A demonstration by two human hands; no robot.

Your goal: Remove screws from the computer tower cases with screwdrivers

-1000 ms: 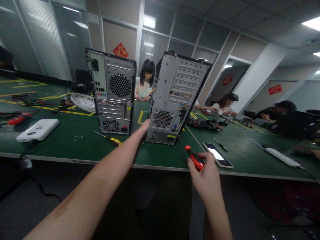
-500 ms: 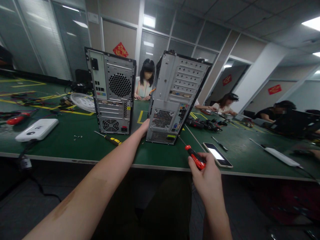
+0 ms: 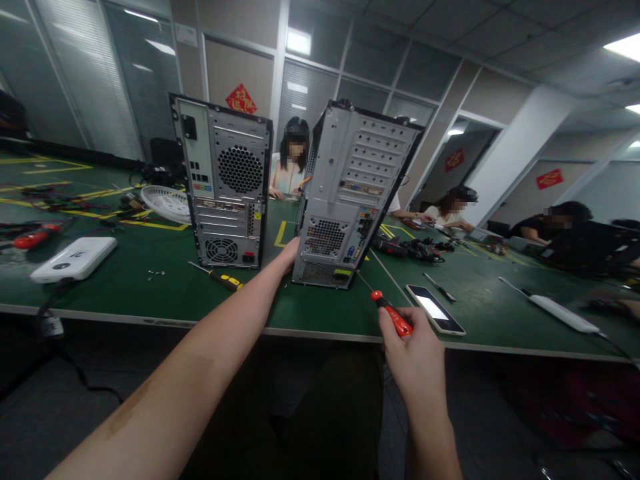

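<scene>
A grey computer tower [image 3: 330, 180] stands on the green table with its back panel facing me. My right hand [image 3: 413, 337] is closed around the red handle of a screwdriver [image 3: 395, 319]. The screwdriver's tip meets the tower's lower right corner, or lies very close to it. My left hand [image 3: 290, 257] reaches to the tower's lower left side; its fingers are hidden behind the case. Left of it stands a second computer tower [image 3: 230, 180], also back toward me. A yellow-and-black screwdriver [image 3: 225, 280] lies in front of that one, partly behind my forearm.
A phone with a lit screen [image 3: 435, 310] lies right of my right hand, near a thin pen-like tool [image 3: 440, 287]. Further right is a white corded tool [image 3: 563, 313]. At left are a white power bank [image 3: 75, 260], small screws [image 3: 156, 273] and a white basket [image 3: 165, 203]. Several people sit beyond.
My right hand has shifted slightly on the screwdriver's handle, and its grip looks a little turned. The towers and my left arm stay where they were.
</scene>
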